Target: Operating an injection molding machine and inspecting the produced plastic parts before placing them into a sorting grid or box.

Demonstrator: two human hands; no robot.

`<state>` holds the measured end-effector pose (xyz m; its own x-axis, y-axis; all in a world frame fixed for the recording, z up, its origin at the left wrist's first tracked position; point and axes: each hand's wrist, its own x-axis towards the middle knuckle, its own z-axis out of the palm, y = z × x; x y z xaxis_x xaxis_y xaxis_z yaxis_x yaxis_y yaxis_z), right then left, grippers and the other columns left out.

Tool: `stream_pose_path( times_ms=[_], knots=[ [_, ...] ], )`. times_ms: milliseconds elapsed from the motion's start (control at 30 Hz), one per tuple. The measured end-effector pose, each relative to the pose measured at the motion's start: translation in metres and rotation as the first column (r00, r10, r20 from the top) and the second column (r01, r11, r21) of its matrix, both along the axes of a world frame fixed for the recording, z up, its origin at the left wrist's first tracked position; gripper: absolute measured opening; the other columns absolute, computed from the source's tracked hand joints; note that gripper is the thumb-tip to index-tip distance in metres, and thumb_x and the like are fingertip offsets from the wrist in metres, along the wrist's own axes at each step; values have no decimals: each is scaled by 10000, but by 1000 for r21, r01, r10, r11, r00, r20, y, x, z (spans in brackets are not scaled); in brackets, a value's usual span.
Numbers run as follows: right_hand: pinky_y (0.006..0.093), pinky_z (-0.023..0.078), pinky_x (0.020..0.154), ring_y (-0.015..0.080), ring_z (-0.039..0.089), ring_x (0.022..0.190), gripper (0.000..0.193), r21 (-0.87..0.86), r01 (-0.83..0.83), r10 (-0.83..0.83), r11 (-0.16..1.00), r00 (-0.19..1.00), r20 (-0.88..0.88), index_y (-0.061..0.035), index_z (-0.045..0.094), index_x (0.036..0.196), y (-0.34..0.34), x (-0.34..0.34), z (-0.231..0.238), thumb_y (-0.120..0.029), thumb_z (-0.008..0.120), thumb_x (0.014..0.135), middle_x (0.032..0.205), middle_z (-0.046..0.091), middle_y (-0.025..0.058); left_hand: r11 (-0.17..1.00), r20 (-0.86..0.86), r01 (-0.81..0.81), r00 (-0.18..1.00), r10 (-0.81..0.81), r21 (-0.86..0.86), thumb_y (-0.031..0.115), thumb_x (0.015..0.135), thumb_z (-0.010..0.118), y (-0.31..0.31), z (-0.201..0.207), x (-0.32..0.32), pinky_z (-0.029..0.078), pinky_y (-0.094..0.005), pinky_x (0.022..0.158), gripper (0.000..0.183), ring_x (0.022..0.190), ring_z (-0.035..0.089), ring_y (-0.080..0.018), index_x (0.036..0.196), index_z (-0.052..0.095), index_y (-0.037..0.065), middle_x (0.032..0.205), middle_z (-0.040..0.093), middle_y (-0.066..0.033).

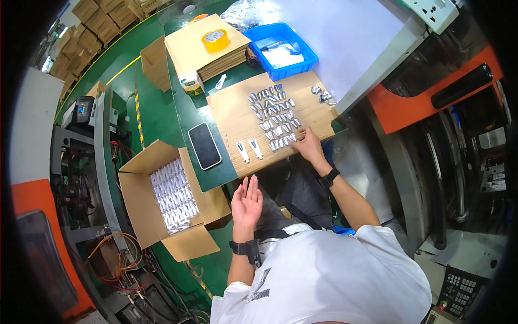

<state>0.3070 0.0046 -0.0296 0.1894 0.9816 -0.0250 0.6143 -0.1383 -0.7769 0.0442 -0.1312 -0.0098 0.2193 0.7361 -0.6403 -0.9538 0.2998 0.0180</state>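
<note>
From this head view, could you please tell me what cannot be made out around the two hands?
- Right hand: fingertips cover the small metal parts beneath them, so any grip is unclear.
- Metal parts: too small to identify.
- Blue bin: contents blurred and small.
- Open carton: white pieces too small to tell apart.
- Left hand: palm open, holding nothing.

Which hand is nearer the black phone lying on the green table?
Left. The left hand hovers open, palm up, just off the table edge, a little below and right of the black phone. The right hand rests farther right on the cardboard sheet, touching the small metal parts.
</note>
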Motion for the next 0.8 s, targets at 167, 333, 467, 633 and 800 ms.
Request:
stream_pose_path(
  times_ms=[167, 333, 467, 633, 800],
  knots=[
    [389, 531, 789, 267, 676, 903, 573, -144, 61, -55, 988, 998, 40, -39, 578, 1147, 7, 1, -6, -245, 852, 688, 913, 687, 83, 999, 5, 22, 1000, -22, -38, 206, 1003, 498, -2, -8, -5, 475, -329, 949, 292, 1286, 555, -195, 1254, 584, 84, 1407, 574, -109],
    [334, 533, 751, 203, 679, 831, 526, -119, 81, -76, 990, 996, 45, -24, 607, 1096, 9, -2, -4, -181, 870, 668, 844, 698, 82, 1000, -33, 4, 999, -5, -25, 208, 998, 509, 4, -9, -12, 493, -333, 926, 249, 1239, 589, -188, 1185, 611, 79, 1359, 611, -86],
    [336, 537, 733, 199, 686, 792, 482, -165, 113, -109, 980, 994, 30, -37, 629, 1061, 9, -6, 0, -174, 871, 667, 821, 708, 73, 1000, -29, -8, 1000, 7, -23, 209, 998, 512, 4, -8, -17, 494, -334, 922, 243, 1227, 593, -182, 1175, 614, 79, 1347, 620, -77],
    [330, 538, 720, 190, 696, 792, 439, -154, 130, -124, 979, 991, 49, -45, 647, 1021, 10, -7, 3, -168, 869, 662, 824, 722, 74, 1000, -9, 7, 1000, -7, -19, 214, 999, 502, 1, -10, -13, 487, -327, 924, 258, 1209, 600, -170, 1187, 624, 86, 1338, 629, -58],
    [327, 541, 705, 189, 706, 769, 375, -197, 137, -133, 971, 991, 35, -49, 668, 946, 13, -3, -1, -153, 870, 648, 790, 730, 76, 1000, -2, 28, 1000, -29, -7, 212, 998, 489, -1, -13, -7, 486, -322, 924, 286, 1205, 600, -160, 1221, 621, 91, 1340, 629, -45]
  ],
)
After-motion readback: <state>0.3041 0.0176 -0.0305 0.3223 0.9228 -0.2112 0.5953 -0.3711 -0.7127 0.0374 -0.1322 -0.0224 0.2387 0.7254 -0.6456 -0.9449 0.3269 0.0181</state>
